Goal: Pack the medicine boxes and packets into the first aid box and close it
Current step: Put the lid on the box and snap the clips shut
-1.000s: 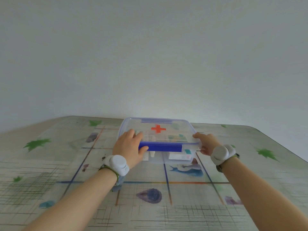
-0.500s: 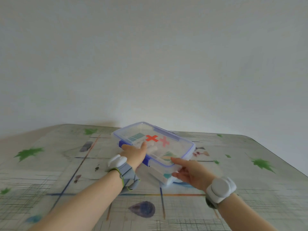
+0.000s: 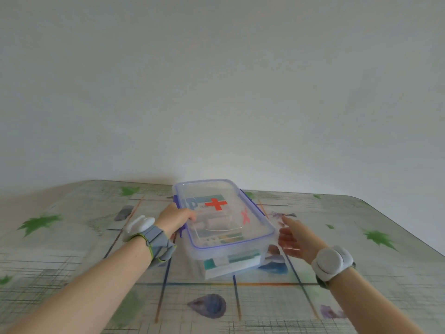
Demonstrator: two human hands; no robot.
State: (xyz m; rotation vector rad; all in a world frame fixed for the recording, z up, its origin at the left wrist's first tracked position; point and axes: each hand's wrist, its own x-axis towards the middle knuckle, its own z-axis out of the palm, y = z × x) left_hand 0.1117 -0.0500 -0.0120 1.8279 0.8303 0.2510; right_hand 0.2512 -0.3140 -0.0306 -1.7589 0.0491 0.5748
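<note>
The clear first aid box [image 3: 243, 242] stands on the table with its short end toward me, its blue-rimmed lid down and a red cross on top. Medicine boxes and packets [image 3: 228, 260] show through its walls. My left hand [image 3: 174, 219] grips the box's left long edge, thumb on the lid, beside a blue latch. To the right of the box my right hand [image 3: 295, 237] hovers with fingers spread, just off its wall and holding nothing.
The table [image 3: 72, 261] carries a printed cloth with green leaves and coloured lines. A plain white wall rises behind it. The table's far edge runs close behind the box, and its right corner curves away at the right.
The box has been turned from long side facing me to short end facing me. My right hand has come off its front corner and now hovers at its right side.
</note>
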